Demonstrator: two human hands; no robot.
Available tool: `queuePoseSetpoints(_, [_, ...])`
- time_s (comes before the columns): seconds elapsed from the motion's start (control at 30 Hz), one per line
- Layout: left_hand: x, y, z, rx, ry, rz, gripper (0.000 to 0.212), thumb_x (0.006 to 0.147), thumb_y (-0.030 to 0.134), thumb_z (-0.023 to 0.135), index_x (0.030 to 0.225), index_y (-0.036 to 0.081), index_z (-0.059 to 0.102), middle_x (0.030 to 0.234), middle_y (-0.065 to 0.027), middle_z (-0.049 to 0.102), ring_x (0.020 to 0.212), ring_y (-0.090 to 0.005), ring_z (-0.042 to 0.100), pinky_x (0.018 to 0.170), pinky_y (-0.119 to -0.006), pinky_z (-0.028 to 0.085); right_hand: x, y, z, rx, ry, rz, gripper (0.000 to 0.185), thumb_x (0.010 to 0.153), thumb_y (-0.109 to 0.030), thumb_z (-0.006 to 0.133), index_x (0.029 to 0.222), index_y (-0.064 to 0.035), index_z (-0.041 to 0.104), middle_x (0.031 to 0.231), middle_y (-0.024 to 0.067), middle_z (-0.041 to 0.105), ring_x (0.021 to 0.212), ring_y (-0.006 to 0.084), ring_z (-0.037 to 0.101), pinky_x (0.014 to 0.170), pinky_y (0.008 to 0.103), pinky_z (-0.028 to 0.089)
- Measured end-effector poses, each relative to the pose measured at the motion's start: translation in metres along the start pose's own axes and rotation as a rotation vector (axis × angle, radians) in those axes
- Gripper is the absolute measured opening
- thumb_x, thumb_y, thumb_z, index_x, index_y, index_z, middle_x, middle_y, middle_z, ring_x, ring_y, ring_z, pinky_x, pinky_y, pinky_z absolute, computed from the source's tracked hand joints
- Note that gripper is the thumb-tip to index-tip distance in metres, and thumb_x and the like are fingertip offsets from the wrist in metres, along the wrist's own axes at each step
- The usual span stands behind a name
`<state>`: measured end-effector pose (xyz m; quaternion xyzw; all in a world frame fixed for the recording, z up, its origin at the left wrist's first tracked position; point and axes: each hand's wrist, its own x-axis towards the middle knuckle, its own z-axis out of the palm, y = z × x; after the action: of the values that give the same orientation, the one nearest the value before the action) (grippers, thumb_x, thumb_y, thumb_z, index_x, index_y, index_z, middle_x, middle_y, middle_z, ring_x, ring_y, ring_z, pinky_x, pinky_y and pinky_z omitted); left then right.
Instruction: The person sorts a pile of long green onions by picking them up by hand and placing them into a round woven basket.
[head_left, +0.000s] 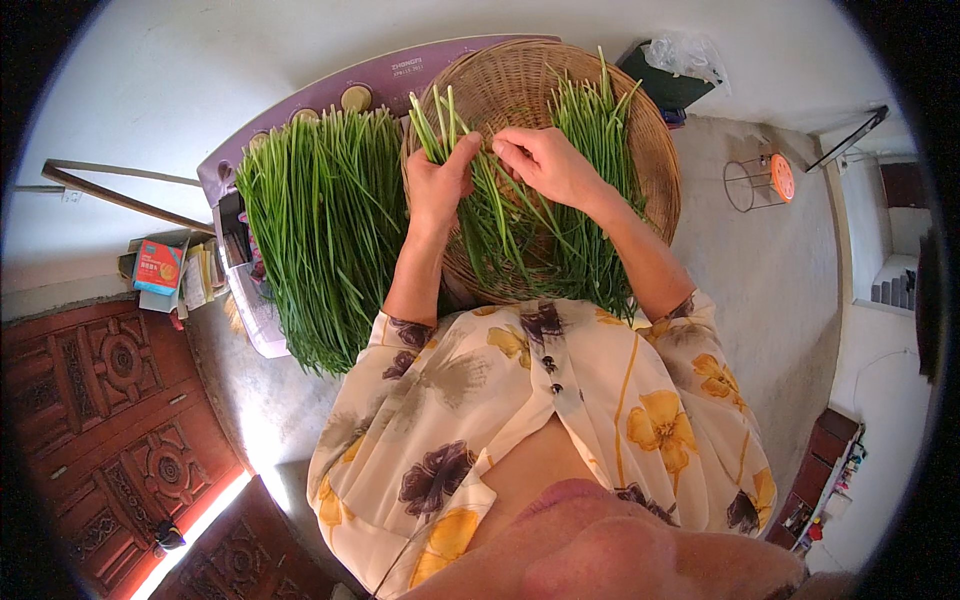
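My left hand (441, 180) grips a small bunch of garlic chives (435, 131), pale stem ends up, leaves trailing below. Just right of it, my right hand (551, 161) has thumb and forefinger brought together beside the leaves; whether a strand is between them is too small to tell. Both hands are over a round wicker basket (499, 82). Inside the basket's right side lies a loose bundle of chives (596, 135), partly behind my right forearm. To the left, a large, thick pile of chives (322, 232) rests with its cut ends aligned towards the wall.
Under the large pile is a purple-panelled washing machine (397, 67) with round knobs. A stool with an orange seat (782, 178) is on the floor at right. A dark bin with a plastic bag (682, 56) is behind the basket. Carved wooden doors (124, 360) are at left.
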<state>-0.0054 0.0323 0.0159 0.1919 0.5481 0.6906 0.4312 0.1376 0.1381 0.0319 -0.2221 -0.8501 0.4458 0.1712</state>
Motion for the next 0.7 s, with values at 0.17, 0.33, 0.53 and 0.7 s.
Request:
queuePoseSetpoints(0.17, [0.006, -0.003, -0.001, 0.038, -0.009, 0.002, 0.015, 0.090, 0.014, 0.071, 0.081, 0.004, 0.065, 0.055, 0.0055, 0.047, 0.043, -0.0038, 0.037, 0.041, -0.026, 0.025, 0.004, 0.002, -0.003, 0.061, -0.015, 0.039, 0.021, 0.102, -0.018, 0.053, 0.101, 0.0023, 0.061, 0.071, 0.0078, 0.065, 0.065, 0.0140, 0.065, 0.061, 0.0293, 0.052])
queuePoseSetpoints(0.33, [0.011, -0.002, -0.005, 0.026, 0.029, 0.021, 0.016, 0.088, 0.014, 0.072, 0.078, 0.005, 0.063, 0.055, 0.0052, 0.047, 0.044, -0.0046, 0.038, 0.041, -0.026, 0.026, 0.005, 0.004, -0.010, 0.079, -0.178, 0.089, 0.024, 0.102, -0.020, 0.051, 0.099, 0.0018, 0.062, 0.076, 0.0077, 0.068, 0.067, 0.0139, 0.066, 0.062, 0.0288, 0.053])
queuePoseSetpoints(0.53, [0.022, 0.003, -0.014, -0.029, 0.122, 0.051, 0.018, 0.088, 0.012, 0.072, 0.077, 0.002, 0.061, 0.056, 0.0014, 0.048, 0.044, -0.0083, 0.039, 0.043, -0.030, 0.030, -0.014, 0.020, -0.012, 0.344, -0.309, 0.246, 0.029, 0.103, -0.022, 0.050, 0.095, 0.0038, 0.061, 0.078, 0.0089, 0.069, 0.067, 0.0128, 0.064, 0.062, 0.0280, 0.053])
queuePoseSetpoints(0.7, [0.033, 0.004, -0.027, -0.123, 0.158, 0.103, 0.022, 0.089, 0.014, 0.071, 0.074, 0.003, 0.059, 0.059, -0.0011, 0.049, 0.046, -0.0099, 0.041, 0.044, -0.032, 0.030, -0.043, 0.036, -0.012, 0.449, -0.381, 0.310, 0.032, 0.103, -0.023, 0.049, 0.092, 0.0040, 0.062, 0.079, 0.0112, 0.070, 0.068, 0.0139, 0.066, 0.061, 0.0292, 0.054])
